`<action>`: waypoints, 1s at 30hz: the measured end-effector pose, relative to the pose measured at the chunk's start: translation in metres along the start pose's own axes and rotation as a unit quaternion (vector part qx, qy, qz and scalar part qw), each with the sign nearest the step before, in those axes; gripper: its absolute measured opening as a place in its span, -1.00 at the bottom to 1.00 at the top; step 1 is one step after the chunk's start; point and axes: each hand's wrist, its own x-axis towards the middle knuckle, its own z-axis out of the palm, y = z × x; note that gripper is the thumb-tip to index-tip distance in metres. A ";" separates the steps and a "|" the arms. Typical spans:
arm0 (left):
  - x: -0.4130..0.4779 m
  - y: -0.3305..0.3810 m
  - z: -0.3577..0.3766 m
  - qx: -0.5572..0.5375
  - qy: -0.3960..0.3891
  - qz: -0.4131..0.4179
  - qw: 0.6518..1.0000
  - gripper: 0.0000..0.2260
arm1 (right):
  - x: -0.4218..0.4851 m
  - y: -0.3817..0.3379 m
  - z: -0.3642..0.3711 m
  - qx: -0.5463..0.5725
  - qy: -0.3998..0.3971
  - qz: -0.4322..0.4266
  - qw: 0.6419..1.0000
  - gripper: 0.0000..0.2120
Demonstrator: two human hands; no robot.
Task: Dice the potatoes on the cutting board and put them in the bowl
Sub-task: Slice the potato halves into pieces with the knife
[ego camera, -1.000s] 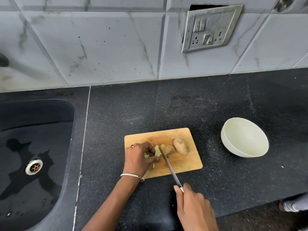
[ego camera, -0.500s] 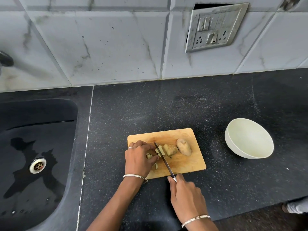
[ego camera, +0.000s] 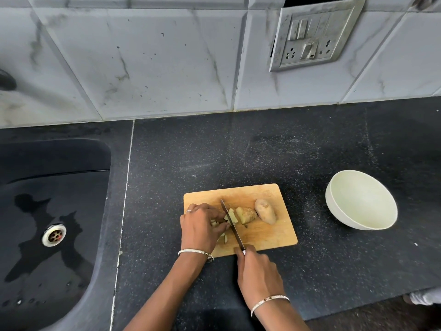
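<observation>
A wooden cutting board (ego camera: 267,237) lies on the black counter. On it sit a whole potato (ego camera: 265,211) at the right, a partly cut potato (ego camera: 247,215) beside it, and pale cut pieces (ego camera: 232,217) by the blade. My left hand (ego camera: 202,226) rests on the board's left part, fingers curled over the cut pieces. My right hand (ego camera: 259,273) grips a knife (ego camera: 232,223) whose blade runs across the board through the pieces. An empty white bowl (ego camera: 361,203) stands to the right of the board.
A black sink (ego camera: 47,211) with a metal drain (ego camera: 53,235) and wet patches fills the left. The tiled wall behind carries a switch and socket plate (ego camera: 315,34). The counter's front edge runs just behind my right wrist.
My right hand has slid forward toward the board, and the knife blade has moved further over the board to the cut pieces. My left hand stays on the pieces.
</observation>
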 end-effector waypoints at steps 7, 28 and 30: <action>0.004 0.002 -0.004 0.024 -0.021 -0.002 0.999 -0.78 | -0.007 0.002 -0.003 -0.023 0.012 -0.012 1.000 -0.63; -0.001 -0.006 -0.020 0.049 0.003 0.017 0.999 -0.90 | -0.009 0.031 -0.007 -0.030 0.051 -0.030 0.998 -0.61; -0.001 -0.007 -0.022 0.030 -0.005 0.029 0.999 -0.92 | -0.008 0.030 -0.003 -0.012 0.041 -0.035 0.998 -0.61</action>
